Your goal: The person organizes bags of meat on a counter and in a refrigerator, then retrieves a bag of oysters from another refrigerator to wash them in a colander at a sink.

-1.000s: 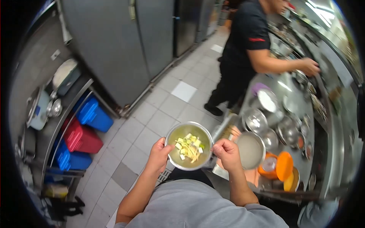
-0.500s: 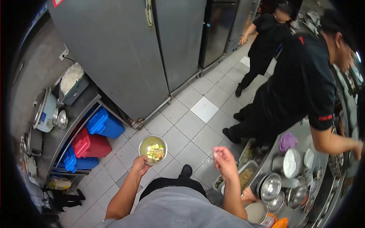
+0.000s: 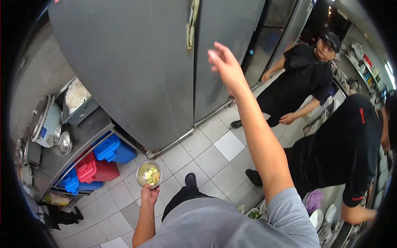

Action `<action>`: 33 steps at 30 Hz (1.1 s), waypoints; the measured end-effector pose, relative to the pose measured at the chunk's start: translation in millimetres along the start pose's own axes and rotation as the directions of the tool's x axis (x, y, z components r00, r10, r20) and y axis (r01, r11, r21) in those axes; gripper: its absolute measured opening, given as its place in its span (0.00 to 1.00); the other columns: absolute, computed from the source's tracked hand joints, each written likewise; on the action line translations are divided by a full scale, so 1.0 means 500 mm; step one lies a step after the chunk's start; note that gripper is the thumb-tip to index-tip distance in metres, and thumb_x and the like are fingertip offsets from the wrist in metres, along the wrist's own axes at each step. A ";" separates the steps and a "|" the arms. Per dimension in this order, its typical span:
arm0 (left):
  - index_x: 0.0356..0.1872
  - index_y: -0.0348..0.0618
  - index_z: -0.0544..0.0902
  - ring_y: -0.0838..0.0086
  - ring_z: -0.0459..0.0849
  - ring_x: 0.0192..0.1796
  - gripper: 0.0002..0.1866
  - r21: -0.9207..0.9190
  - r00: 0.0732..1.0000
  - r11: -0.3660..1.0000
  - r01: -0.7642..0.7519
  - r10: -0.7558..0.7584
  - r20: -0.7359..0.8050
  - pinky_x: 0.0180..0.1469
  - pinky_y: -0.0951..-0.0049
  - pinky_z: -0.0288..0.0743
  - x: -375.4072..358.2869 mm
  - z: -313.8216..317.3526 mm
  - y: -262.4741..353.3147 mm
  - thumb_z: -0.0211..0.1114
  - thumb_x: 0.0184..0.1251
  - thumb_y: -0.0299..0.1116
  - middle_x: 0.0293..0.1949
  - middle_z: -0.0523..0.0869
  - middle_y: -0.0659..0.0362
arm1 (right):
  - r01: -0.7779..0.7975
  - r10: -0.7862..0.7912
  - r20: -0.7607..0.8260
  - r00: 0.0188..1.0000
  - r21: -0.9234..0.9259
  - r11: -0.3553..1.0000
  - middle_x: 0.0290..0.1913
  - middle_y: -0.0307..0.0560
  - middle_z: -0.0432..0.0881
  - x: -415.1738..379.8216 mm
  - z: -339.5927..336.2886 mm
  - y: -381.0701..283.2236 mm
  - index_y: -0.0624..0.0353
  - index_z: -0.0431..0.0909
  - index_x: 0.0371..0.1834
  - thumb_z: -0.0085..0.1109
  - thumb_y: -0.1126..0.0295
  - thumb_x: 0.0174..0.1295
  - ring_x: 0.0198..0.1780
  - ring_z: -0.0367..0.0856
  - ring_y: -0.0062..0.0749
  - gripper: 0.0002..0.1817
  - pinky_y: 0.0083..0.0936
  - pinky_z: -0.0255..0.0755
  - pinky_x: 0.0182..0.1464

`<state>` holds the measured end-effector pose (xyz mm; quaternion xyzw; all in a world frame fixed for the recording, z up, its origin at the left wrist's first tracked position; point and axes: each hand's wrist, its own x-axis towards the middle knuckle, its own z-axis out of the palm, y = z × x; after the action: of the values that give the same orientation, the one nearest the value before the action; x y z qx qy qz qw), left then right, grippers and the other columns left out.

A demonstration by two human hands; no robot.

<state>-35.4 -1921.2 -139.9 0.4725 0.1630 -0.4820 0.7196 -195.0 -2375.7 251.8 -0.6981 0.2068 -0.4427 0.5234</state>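
At seven o'clock the left hand (image 3: 149,193) holds a metal bowl (image 3: 142,170) of chopped vegetables (image 3: 152,176) – likely light, rigid and slick, best gripped by rim and underside – while the right hand (image 3: 228,71), fingers loosely parted, nears a door handle (image 3: 191,31) at twelve.

Pretty dim kitchen tbh, some glare from the ceiling light (image 3: 390,75) up top right. Heavy fisheye warp, black corners, raised hand (image 3: 225,68) slightly soft.
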 end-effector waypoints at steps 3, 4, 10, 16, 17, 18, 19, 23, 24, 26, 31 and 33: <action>0.55 0.34 0.73 0.63 0.83 0.36 0.23 -0.069 0.995 0.993 -0.097 0.095 -0.031 0.34 0.67 0.79 0.038 0.070 0.030 0.51 0.56 0.27 0.44 0.83 0.50 | 0.092 -0.101 -0.048 0.994 -0.160 0.983 0.67 0.53 0.72 0.216 0.044 -0.007 0.60 0.58 0.75 0.63 0.52 0.63 0.66 0.72 0.40 0.42 0.34 0.69 0.64; 0.56 0.34 0.72 0.64 0.83 0.36 0.23 -0.070 0.989 0.989 -0.128 0.122 -0.082 0.34 0.67 0.79 0.040 0.098 0.045 0.52 0.56 0.27 0.45 0.83 0.50 | 0.109 -0.129 -0.071 0.989 -0.240 0.965 0.68 0.54 0.72 0.267 0.058 -0.018 0.60 0.57 0.75 0.64 0.52 0.62 0.67 0.71 0.41 0.42 0.36 0.69 0.65; 0.58 0.35 0.71 0.64 0.84 0.40 0.25 -0.066 0.975 0.974 -0.217 0.213 -0.066 0.34 0.67 0.78 0.023 0.165 0.091 0.53 0.56 0.25 0.47 0.83 0.51 | 0.093 -0.097 0.167 0.981 0.031 0.995 0.43 0.42 0.82 0.303 0.117 0.085 0.60 0.72 0.62 0.63 0.60 0.63 0.42 0.81 0.26 0.26 0.25 0.76 0.42; 0.58 0.37 0.71 0.65 0.84 0.40 0.25 -0.103 0.967 0.973 -0.205 0.185 -0.176 0.34 0.67 0.78 -0.006 0.117 0.008 0.54 0.56 0.26 0.48 0.83 0.52 | -0.429 0.316 0.712 0.627 -0.024 0.903 0.38 0.36 0.82 -0.221 0.161 0.509 0.58 0.76 0.56 0.61 0.58 0.68 0.38 0.79 0.22 0.19 0.26 0.76 0.41; 0.58 0.37 0.71 0.65 0.84 0.40 0.25 -0.115 0.968 0.974 -0.194 0.171 -0.184 0.34 0.67 0.78 -0.010 0.111 -0.020 0.54 0.56 0.26 0.48 0.83 0.52 | -0.532 0.513 0.697 0.500 -0.220 0.817 0.38 0.37 0.82 -0.330 0.147 0.606 0.57 0.77 0.55 0.62 0.59 0.67 0.37 0.79 0.22 0.19 0.25 0.75 0.38; 0.58 0.37 0.71 0.65 0.84 0.39 0.25 -0.138 0.965 0.972 -0.188 0.157 -0.208 0.33 0.67 0.78 -0.012 0.105 -0.042 0.54 0.56 0.27 0.48 0.83 0.52 | -0.541 0.591 0.673 0.445 -0.323 0.776 0.39 0.38 0.82 -0.407 0.119 0.615 0.57 0.78 0.54 0.62 0.60 0.66 0.35 0.78 0.21 0.18 0.24 0.74 0.34; 0.58 0.37 0.72 0.65 0.84 0.38 0.24 -0.154 0.962 0.970 -0.187 0.149 -0.228 0.32 0.68 0.78 -0.007 0.102 -0.052 0.53 0.56 0.27 0.47 0.83 0.52 | -0.626 0.647 0.676 0.353 -0.343 0.700 0.41 0.40 0.82 -0.458 0.083 0.599 0.57 0.75 0.58 0.61 0.60 0.67 0.37 0.79 0.23 0.20 0.24 0.74 0.37; 0.57 0.34 0.72 0.62 0.86 0.39 0.24 -0.103 0.965 0.986 -0.128 0.099 -0.244 0.32 0.67 0.80 0.026 0.119 -0.048 0.52 0.56 0.26 0.47 0.84 0.50 | -0.787 0.757 0.513 0.404 -0.228 0.574 0.42 0.41 0.81 -0.466 -0.020 0.588 0.56 0.67 0.67 0.61 0.62 0.67 0.39 0.81 0.24 0.27 0.23 0.74 0.38; 0.57 0.32 0.71 0.61 0.86 0.40 0.24 -0.108 0.972 0.988 -0.107 0.081 -0.221 0.33 0.66 0.81 0.053 0.141 -0.036 0.52 0.56 0.26 0.47 0.84 0.49 | -0.756 0.714 0.475 0.513 -0.143 0.638 0.42 0.41 0.81 -0.424 -0.029 0.593 0.56 0.64 0.69 0.62 0.63 0.66 0.38 0.81 0.24 0.29 0.23 0.74 0.37; 0.55 0.33 0.73 0.65 0.86 0.38 0.22 -0.016 0.983 0.997 -0.079 0.075 -0.167 0.30 0.69 0.79 0.097 0.202 0.008 0.53 0.57 0.27 0.45 0.84 0.51 | -0.654 0.613 0.361 0.703 -0.012 0.756 0.42 0.41 0.81 -0.271 -0.017 0.545 0.56 0.61 0.71 0.62 0.64 0.66 0.38 0.80 0.23 0.32 0.22 0.74 0.37; 0.60 0.26 0.68 0.54 0.86 0.48 0.25 0.257 0.995 0.961 -0.103 0.098 0.031 0.44 0.53 0.85 0.231 0.307 0.150 0.53 0.58 0.24 0.53 0.81 0.43 | -0.234 0.234 0.025 0.972 0.239 0.942 0.47 0.41 0.77 0.132 0.077 0.410 0.59 0.59 0.71 0.64 0.67 0.65 0.43 0.78 0.22 0.34 0.20 0.74 0.41; 0.60 0.25 0.67 0.54 0.85 0.50 0.26 0.294 0.992 0.949 -0.118 0.098 0.083 0.45 0.53 0.85 0.286 0.334 0.200 0.53 0.58 0.23 0.54 0.80 0.43 | -0.033 0.059 -0.139 0.989 0.182 0.983 0.52 0.44 0.76 0.261 0.114 0.368 0.59 0.60 0.71 0.64 0.68 0.65 0.50 0.76 0.25 0.34 0.23 0.75 0.48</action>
<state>81.4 -2129.3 -102.6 0.5672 0.0379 -0.4765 0.6706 -47.0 -2510.2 132.6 -0.6095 0.2196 -0.4963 0.5779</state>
